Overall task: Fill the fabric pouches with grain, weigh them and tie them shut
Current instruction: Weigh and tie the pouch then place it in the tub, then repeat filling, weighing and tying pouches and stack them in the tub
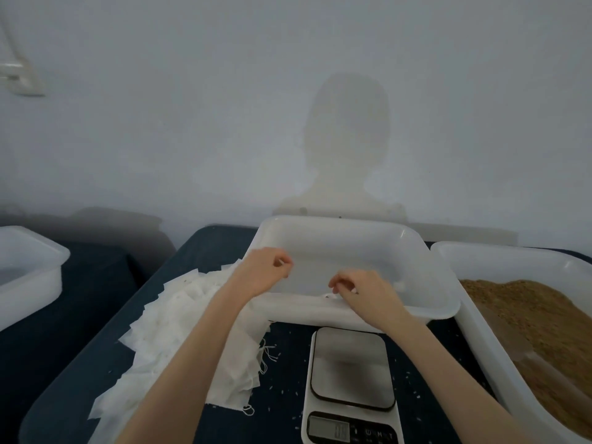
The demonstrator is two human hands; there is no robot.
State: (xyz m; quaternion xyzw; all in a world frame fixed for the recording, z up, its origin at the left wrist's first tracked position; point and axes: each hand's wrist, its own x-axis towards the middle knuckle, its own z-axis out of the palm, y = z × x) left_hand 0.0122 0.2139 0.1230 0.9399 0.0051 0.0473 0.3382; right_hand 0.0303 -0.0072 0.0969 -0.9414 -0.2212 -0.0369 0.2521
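Kitchen scale (351, 384): display and button markings too blurred to read. No other legible text.

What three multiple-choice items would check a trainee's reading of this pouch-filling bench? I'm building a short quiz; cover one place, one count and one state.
1. Where is the pile of empty fabric pouches?
A. left of the scale
B. on the scale
C. in the grain tub

2. How many white tubs show?
A. one
B. two
C. three

3. What is on the scale platform?
A. a filled pouch
B. nothing
C. a heap of grain

Answers:
1 A, the pile lies on the dark cloth under the left hand and forearm.
2 C: the far-left tub, the middle tub under both hands (right hand), and the grain tub at right.
3 B, its steel plate is bare.
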